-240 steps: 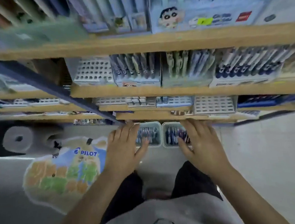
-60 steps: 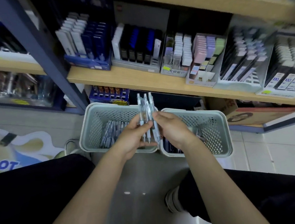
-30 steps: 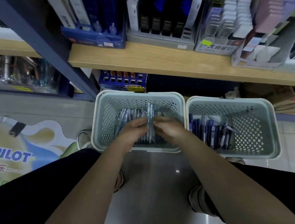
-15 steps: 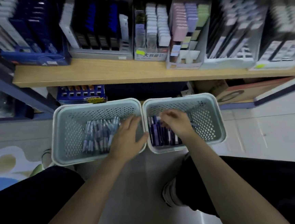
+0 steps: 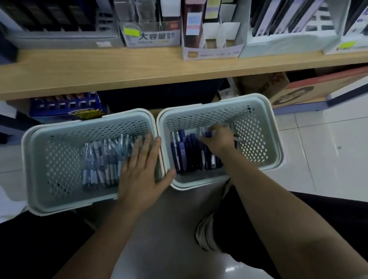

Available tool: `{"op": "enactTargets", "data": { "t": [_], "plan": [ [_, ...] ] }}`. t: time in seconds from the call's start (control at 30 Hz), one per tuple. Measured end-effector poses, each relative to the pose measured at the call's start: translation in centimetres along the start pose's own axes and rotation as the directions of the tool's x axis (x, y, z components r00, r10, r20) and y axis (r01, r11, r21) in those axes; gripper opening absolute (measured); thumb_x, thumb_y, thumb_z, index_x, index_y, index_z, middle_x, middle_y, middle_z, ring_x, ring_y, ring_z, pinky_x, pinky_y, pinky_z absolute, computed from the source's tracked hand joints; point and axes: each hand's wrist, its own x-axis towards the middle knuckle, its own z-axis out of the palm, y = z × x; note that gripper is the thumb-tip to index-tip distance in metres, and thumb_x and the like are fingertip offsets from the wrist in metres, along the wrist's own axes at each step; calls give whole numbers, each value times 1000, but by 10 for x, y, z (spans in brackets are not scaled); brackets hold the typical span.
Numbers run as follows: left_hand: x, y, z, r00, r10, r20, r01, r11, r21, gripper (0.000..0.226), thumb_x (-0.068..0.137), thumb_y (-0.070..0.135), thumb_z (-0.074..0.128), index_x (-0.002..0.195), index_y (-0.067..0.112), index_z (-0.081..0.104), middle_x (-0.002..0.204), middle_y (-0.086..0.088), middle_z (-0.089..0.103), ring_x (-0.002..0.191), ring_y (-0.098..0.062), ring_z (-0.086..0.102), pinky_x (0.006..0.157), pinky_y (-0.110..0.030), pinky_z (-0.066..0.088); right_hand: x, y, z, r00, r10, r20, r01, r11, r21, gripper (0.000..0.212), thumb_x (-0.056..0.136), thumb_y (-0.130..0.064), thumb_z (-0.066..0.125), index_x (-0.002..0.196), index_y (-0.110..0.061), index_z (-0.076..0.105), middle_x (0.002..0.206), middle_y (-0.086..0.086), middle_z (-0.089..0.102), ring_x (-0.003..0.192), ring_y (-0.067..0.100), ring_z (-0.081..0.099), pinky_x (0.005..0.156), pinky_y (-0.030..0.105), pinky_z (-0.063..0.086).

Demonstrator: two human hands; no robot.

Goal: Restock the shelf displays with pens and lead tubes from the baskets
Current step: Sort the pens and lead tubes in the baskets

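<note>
Glossy tile floor bears two baskets below wooden shelf.

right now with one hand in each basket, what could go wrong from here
1. The right hand is digging among the dark blue pens in the right basket; its grip is blurred, so a loosely pinched pen may slip back.
2. The left hand lies flat across the left basket rim; leaning on it could tip or slide the basket and jumble the clear pens.
3. The baskets touch, so nudging one may shift both.
</note>
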Motion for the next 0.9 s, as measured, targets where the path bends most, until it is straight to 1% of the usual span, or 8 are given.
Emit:
{"op": "enactTargets", "data": {
  "t": [0.07,0.17,0.33,0.4,0.5,0.6,0.77,0.9],
  "plan": [
    [0,1,1,1000,-21,12,22,999,-29,84,89,76,23,151,47,-25,168,10,-8,153,-12,-11,119,-54,17,10,8,1,991,72,-111,-81,994,-74,46,91,-30,71,130,-13,55,139,16,44,125,36,47,107,48,42],
    [1,1,1,999,-28,24,30,998,-51,83,87,76,22,149,49,-27,167,10,-9,153,-12,-10,120,-54,16,20,18,2,985,156,-79,-161,985,-59,42,91,-23,70,129,-10,58,146,14,43,130,38,43,110,43,41],
    [1,0,2,999,-40,13,40,997,-68,83,87,76,21,148,50,-28,165,11,-12,152,-11,-12,119,-54,16,22,18,0,993,111,43,-104,985,-140,22,95,-10,64,115,-1,69,117,16,69,108,34,65,90,34,53],
    [0,0,1,999,-40,23,42,996,-79,82,87,77,21,147,51,-28,164,13,-15,151,-10,-13,120,-54,14,22,19,-1,990,128,57,-125,990,-59,20,96,-10,61,112,-2,70,110,13,71,102,30,67,85,34,55],
    [-1,1,-1,999,-31,30,34,995,-99,82,87,76,22,148,51,-27,165,11,-11,153,-13,-7,119,-54,15,15,14,-1,981,182,69,-194,952,235,22,95,-15,64,111,-2,72,99,12,73,81,23,67,82,36,58],
    [0,2,-2,999,-31,38,35,994,-104,82,87,77,21,148,50,-28,168,8,-5,155,-15,-4,120,-55,14,5,3,0,977,173,123,-210,867,451,20,97,-15,65,108,2,66,76,10,67,49,12,63,55,26,58],
    [0,0,-1,999,-16,45,22,992,-120,83,87,77,20,150,48,-25,169,5,3,155,-18,0,119,-56,15,0,-6,14,965,187,181,-247,877,412,37,95,-29,69,115,1,66,76,6,66,60,22,66,80,49,61],
    [1,-1,0,999,-5,45,10,993,-117,84,87,76,21,151,46,-25,169,2,8,155,-20,4,118,-56,19,-1,-9,17,968,168,184,-233,875,424,45,95,-9,67,138,-5,55,100,9,68,58,17,62,77,44,61]
  ]
}}
